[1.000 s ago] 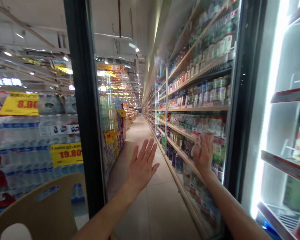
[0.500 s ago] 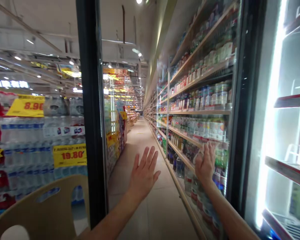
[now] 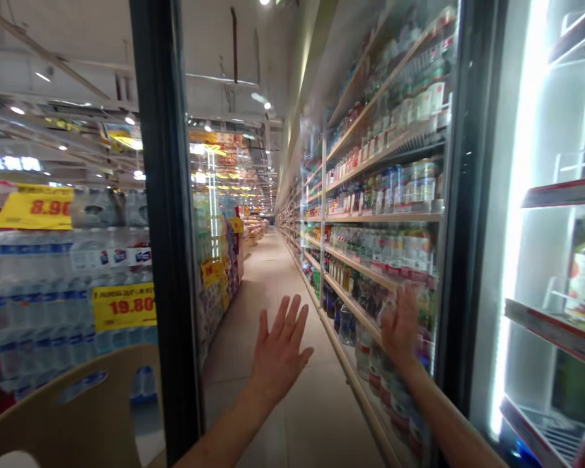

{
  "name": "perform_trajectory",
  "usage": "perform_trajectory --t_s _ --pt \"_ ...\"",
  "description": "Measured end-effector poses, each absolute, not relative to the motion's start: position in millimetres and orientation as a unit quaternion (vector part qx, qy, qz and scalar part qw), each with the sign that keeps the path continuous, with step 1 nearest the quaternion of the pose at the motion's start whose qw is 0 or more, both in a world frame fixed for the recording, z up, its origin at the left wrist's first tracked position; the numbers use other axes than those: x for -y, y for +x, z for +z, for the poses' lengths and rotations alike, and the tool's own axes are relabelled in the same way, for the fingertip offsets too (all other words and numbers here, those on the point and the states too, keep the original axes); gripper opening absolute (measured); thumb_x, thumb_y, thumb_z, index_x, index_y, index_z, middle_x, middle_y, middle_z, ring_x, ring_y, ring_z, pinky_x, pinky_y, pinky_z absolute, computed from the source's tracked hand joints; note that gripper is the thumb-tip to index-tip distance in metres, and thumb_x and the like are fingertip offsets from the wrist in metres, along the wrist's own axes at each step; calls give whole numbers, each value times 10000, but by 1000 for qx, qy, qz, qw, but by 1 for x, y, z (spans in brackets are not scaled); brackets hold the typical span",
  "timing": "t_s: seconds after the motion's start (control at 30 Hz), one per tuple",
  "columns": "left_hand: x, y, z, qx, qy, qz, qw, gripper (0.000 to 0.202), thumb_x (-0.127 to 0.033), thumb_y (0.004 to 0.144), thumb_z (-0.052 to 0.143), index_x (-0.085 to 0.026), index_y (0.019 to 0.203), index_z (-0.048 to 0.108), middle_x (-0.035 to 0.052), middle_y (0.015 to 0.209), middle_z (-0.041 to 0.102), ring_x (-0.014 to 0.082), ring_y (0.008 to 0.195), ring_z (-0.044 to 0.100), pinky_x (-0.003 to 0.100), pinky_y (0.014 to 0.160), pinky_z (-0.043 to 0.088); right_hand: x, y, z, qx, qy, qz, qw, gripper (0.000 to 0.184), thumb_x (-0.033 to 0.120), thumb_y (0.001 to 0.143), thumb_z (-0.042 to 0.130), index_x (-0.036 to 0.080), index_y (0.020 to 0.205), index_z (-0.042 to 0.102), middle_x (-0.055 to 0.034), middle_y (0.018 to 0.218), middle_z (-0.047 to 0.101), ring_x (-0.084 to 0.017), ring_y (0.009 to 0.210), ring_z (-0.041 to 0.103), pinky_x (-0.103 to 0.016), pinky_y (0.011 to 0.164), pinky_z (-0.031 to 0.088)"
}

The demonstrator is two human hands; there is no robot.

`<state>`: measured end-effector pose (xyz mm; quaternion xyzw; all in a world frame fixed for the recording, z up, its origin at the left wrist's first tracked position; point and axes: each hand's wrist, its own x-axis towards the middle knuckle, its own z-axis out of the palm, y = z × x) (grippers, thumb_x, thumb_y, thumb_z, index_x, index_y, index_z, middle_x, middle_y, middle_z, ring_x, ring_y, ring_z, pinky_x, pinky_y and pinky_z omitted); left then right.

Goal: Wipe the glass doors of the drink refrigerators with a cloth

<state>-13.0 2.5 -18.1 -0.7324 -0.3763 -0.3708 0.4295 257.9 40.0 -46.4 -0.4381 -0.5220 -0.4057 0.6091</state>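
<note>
My left hand is raised with its palm turned away from me, fingers stretched and spread, and nothing in it. It is in front of the glass door, which has a black frame; whether the palm touches the glass I cannot tell. Further right, my right hand is lifted with its fingers pointing up and stretched out. Its outline is smeared and partly blends with the drinks behind it. Nothing held shows in it. The black door edge rises to the right of this hand.
Shelves of bottles and cans line the right side of a long aisle. A lit cooler with racks is at far right. Stacked water bottles with yellow price signs are at left, behind a beige plastic cart.
The view has shifted slightly: the door frame and shelves are a little further left. More of the lit cooler shows at right. Both hands keep nearly the same pose, the left slightly lower.
</note>
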Motion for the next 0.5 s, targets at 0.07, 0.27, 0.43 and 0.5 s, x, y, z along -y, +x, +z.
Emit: perform_trajectory --t_s 0.07,0.27,0.43,0.5 --pt "-3 -11 -20 377 -732 -378 423 708 -559 770 563 -199 1357 399 99 1366 476 238 1361 278 473 1134 12 -34 236 -51 609 -394 -410 554 611 181 861 420 215 1440 227 -121 1457 349 -283 1373 264 -570 1059 322" --pt "-2 -13 -18 375 -735 -387 411 669 -551 790 545 -209 1348 412 76 1361 483 214 1332 335 431 1136 -33 -36 260 -58 639 -378 -434 509 601 176 855 434 219 1428 260 -112 1433 394 -263 1369 278 -545 1066 324" --pt "-4 -13 -21 376 -732 -393 410 653 -554 797 529 -215 1344 421 85 1351 493 222 1341 319 448 1137 1 -44 282 -59 470 -483 -376 636 569 217 894 351 188 1445 210 -155 1473 303 -302 1373 256 -617 1036 317" --pt "-5 -12 -22 372 -732 -400 408 652 -555 796 530 -212 1341 426 92 1354 488 220 1343 315 447 1137 3 -40 266 -71 524 -458 -381 609 598 203 881 386 200 1448 196 -150 1477 295 -311 1373 251 -622 1029 324"
